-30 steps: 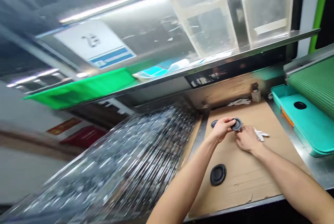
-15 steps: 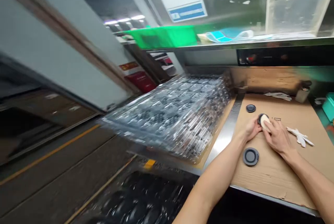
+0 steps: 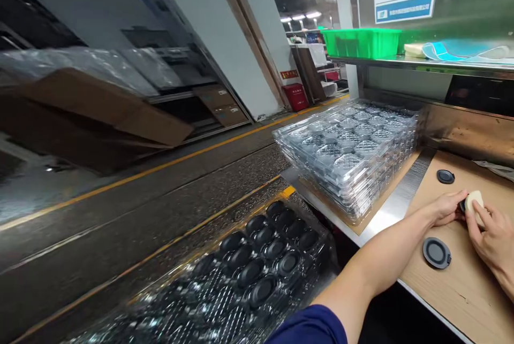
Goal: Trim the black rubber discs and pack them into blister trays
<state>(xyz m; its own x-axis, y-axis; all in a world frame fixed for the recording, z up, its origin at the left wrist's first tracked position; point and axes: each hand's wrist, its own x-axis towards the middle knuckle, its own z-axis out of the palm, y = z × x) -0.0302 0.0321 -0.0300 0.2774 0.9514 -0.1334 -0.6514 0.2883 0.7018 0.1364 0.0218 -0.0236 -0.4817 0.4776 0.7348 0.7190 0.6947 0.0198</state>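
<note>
My left hand [image 3: 448, 209] grips the edge of a small dark round part [image 3: 462, 206], mostly hidden behind fingers and pad. A cream-coloured pad [image 3: 474, 202] is pinched in my right hand [image 3: 492, 231] and pressed against that part. Nearer to me on the cardboard sheet [image 3: 461, 301] lies a grey round lid-like piece [image 3: 436, 252] with a small tab. A smaller dark round piece [image 3: 445, 176] rests farther back, beyond my left hand.
Stacked clear plastic trays [image 3: 349, 140] stand left of the cardboard. Lower down, another tray [image 3: 277, 253] holds several black round parts. A green bin [image 3: 361, 43] sits on the metal shelf [image 3: 453, 67]. A red bin [image 3: 295, 97] is on the floor.
The view has swung left, so the bench appears farther right and more floor shows. Both hands still hold the dark part and the pad together.
</note>
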